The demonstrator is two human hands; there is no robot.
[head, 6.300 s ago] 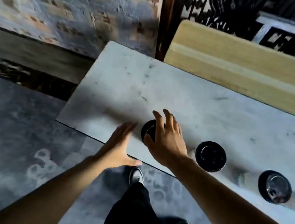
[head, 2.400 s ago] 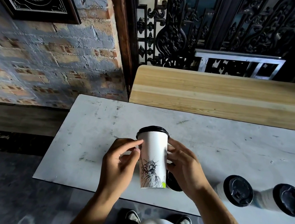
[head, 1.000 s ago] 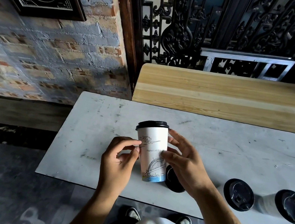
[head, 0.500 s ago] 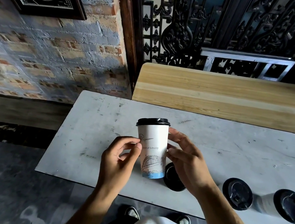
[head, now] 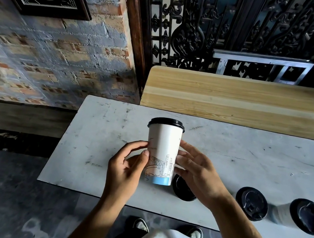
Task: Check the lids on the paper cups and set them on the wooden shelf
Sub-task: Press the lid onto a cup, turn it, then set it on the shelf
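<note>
Both hands, left (head: pixel 125 168) and right (head: pixel 198 173), pinch a lidded white paper cup (head: pixel 162 151) upright above the marble counter (head: pixel 240 154), three more black-lidded cups (head: pixel 251 203) along its near edge, bare wooden shelf (head: pixel 239 99) behind

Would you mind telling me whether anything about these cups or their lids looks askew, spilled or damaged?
Nothing stands out. The held paper cup is upright between the left hand and right hand, its black lid level. The marble counter shows only scuffs, no spills.
</note>
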